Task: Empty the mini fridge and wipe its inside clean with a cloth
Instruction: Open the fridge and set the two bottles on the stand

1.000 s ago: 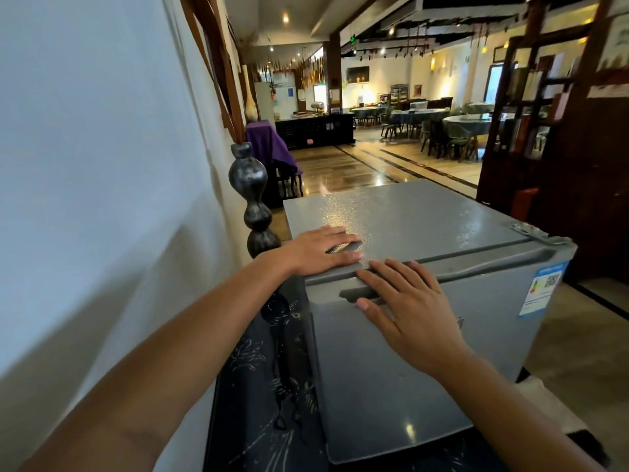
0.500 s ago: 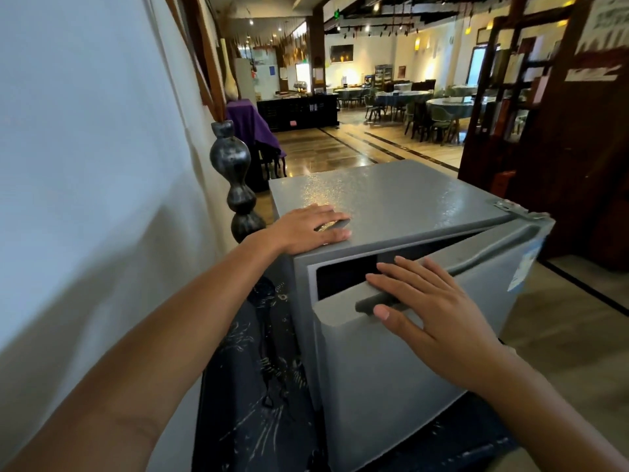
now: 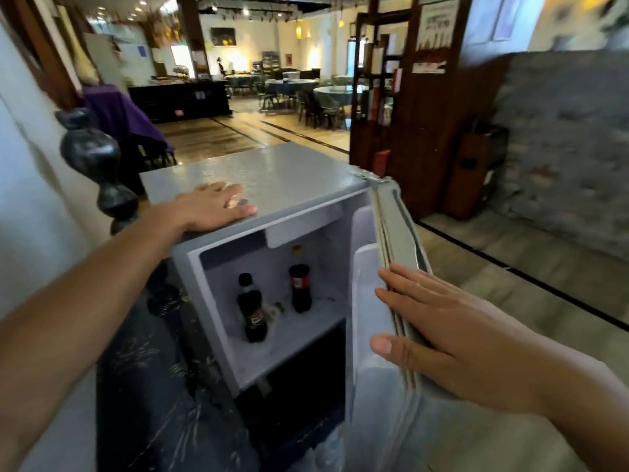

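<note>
left hand (image 3: 211, 207): bare, no rings | right hand (image 3: 452, 335): bare | forearms: sleeveless

door (image 3: 391, 240): ajar → swung wide | right hand (image 3: 452, 338): handle → door edge | 2 bottles (image 3: 252, 308) now exposed inside

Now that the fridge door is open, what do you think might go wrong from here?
1. The two cola bottles stand upright close together; reaching for one may topple the other.
2. The right hand rests flat on the door's edge, not gripping; the door might swing.
3. Something small lies between the bottles, too blurred to identify, and could be overlooked.
</note>
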